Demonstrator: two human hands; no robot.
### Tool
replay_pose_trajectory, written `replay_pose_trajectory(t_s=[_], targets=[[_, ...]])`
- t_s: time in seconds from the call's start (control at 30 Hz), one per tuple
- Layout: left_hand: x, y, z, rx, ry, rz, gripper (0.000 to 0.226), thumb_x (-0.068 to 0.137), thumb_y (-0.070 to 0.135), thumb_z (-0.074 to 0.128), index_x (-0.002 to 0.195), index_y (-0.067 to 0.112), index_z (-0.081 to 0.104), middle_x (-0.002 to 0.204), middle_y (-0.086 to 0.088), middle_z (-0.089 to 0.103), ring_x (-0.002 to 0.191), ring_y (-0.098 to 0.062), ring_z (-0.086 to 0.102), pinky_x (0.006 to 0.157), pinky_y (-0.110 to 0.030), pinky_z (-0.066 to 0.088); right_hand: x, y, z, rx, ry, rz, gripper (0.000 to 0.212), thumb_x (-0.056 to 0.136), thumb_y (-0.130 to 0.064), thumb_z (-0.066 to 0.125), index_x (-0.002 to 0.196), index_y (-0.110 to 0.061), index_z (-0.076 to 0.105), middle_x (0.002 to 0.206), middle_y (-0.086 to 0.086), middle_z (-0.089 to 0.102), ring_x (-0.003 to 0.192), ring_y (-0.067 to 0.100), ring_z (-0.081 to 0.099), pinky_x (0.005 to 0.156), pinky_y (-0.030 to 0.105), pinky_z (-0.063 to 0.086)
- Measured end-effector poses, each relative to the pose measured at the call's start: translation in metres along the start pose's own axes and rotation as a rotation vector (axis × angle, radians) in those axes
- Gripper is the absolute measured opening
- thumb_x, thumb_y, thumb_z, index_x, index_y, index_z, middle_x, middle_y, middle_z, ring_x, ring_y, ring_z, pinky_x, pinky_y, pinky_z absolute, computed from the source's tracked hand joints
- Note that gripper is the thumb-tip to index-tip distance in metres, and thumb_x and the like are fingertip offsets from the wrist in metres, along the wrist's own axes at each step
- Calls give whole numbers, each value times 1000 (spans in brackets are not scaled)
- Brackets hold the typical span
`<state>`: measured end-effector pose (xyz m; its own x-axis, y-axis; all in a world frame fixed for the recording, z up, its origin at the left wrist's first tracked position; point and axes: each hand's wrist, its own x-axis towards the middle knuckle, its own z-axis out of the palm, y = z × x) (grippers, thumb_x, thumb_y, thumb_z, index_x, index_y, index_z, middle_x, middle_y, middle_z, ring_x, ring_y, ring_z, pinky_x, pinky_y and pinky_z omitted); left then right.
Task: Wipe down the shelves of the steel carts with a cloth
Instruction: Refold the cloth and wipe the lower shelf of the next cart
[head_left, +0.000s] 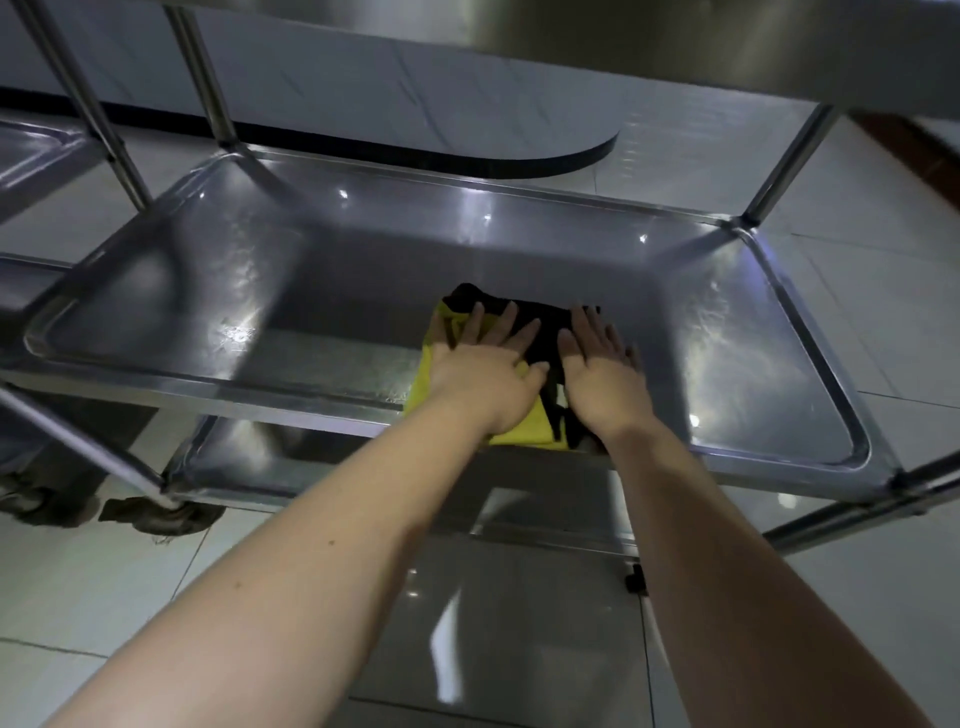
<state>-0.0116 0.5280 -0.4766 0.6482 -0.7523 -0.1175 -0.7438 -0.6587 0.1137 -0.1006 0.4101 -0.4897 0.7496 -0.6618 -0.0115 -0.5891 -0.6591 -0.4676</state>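
A yellow and black cloth (545, 332) lies on the middle shelf (260, 291) of a steel cart, near the shelf's front rim. My left hand (483, 364) presses flat on the cloth's left part with its fingers spread. Beside it, my right hand (602, 369) presses flat on the cloth's right part, fingers straight. Both forearms reach in from the bottom of the view. The cloth's near edge hangs slightly over the front rim.
The cart's top shelf (675, 47) overhangs above. A lower shelf (249, 457) shows beneath. Upright steel posts (213, 88) stand at the corners. A second cart (31, 156) is at the left. Someone's shoes (156, 512) stand on the tiled floor at left.
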Motion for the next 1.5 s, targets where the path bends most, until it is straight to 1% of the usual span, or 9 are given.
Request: replay_pose_trajectory(t_s=[0.23,0.4,0.5,0.6,0.8,0.97,1.13,1.3,1.5], targets=[[2,-149,-18,16,-2,-263,60,92,71,16,148,55,2,162,14,-9,150,-21,-8,114,-63,-6,-5,-3,3,-331,-84,-12,64,93,-66,27,152,-45,13,164,-7,4,150,27,0,120,48,0],[-3,-150,-15,24,45,-215,69,84,82,13,147,56,2,162,16,-7,150,-20,-7,116,-61,0,4,-50,17,-355,-171,79,60,97,-60,21,152,-44,4,163,-13,-8,148,35,-14,106,74,-9],[-8,-150,-15,13,28,-184,75,77,89,14,145,60,2,161,17,-8,150,-20,-8,116,-61,1,7,-73,33,-351,-154,-60,59,97,-61,18,152,-43,5,163,-12,-5,149,29,-12,108,71,-9],[-15,-169,-18,-1,9,-139,81,69,94,18,143,63,4,161,19,-6,150,-17,-6,117,-57,0,12,-70,37,-321,-138,-70,60,96,-64,17,152,-45,5,163,-14,-6,150,25,-11,110,69,-8],[-17,-219,-28,24,-12,-360,87,66,96,13,145,60,0,161,16,-8,149,-18,-8,117,-58,-1,10,-73,42,-337,-126,-69,60,97,-61,15,153,-42,3,163,-11,-6,149,28,-12,110,68,-9],[2,-134,-18,6,-5,-172,80,73,92,20,144,62,-1,161,15,-11,149,-25,-11,114,-64,-1,9,-73,36,-179,-144,-32,57,97,-62,7,152,-46,9,163,-14,-3,150,25,-11,111,65,-13],[8,-49,-5,29,25,27,65,89,69,23,150,48,10,163,12,-4,149,-27,-10,111,-67,-5,12,-68,33,-67,-90,6,56,96,-64,8,151,-50,5,164,-9,0,150,17,-7,114,59,-14],[3,-106,-12,-4,-1,-17,78,76,89,21,146,58,7,162,15,-6,150,-19,-9,114,-63,-3,12,-66,36,-226,-140,-53,63,90,-73,8,149,-52,-2,163,-9,-6,150,22,-11,113,62,-12],[-38,-235,-33,-36,12,-342,84,71,92,26,146,59,11,162,15,-2,150,-18,-3,115,-55,5,8,-69,37,-351,-135,-57,71,86,-79,17,149,-51,5,163,-9,-7,150,23,-10,114,63,-7]])
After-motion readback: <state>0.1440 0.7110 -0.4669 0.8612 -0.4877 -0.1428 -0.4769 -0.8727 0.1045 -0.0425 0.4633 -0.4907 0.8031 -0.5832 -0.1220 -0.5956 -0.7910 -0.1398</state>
